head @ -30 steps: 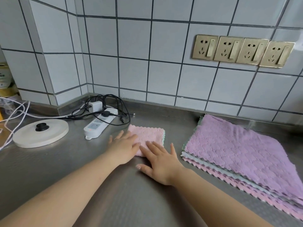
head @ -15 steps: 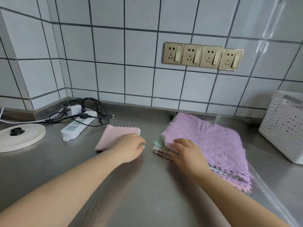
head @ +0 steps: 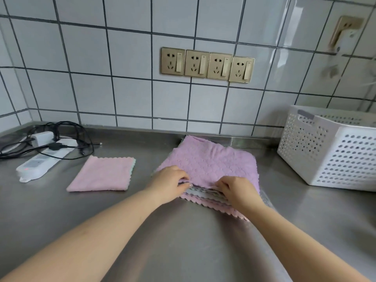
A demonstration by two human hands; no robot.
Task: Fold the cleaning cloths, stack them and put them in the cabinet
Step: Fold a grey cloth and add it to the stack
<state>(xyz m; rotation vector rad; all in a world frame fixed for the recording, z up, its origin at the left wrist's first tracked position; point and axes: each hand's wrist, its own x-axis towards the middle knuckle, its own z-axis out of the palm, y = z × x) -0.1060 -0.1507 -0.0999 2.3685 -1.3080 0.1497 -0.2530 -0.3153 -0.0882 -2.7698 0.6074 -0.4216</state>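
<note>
A pile of unfolded cleaning cloths (head: 213,161), purple on top with pink and grey layers beneath, lies on the steel counter (head: 183,241) near the wall. My left hand (head: 169,184) and my right hand (head: 237,189) both pinch the near edge of the top purple cloth, fingers curled over it. One folded pink cloth (head: 103,174) lies flat to the left of the pile, apart from both hands. No cabinet is in view.
A white perforated basket (head: 333,151) stands at the right by the wall. A white power strip (head: 40,161) with a charger and tangled black cables (head: 61,137) sits at the far left. Four gold wall sockets (head: 207,65) are above the pile.
Both hands left the folded pink cloth and moved right to the pile. They now pinch the near edge of the top purple cloth. The view has swung right.
</note>
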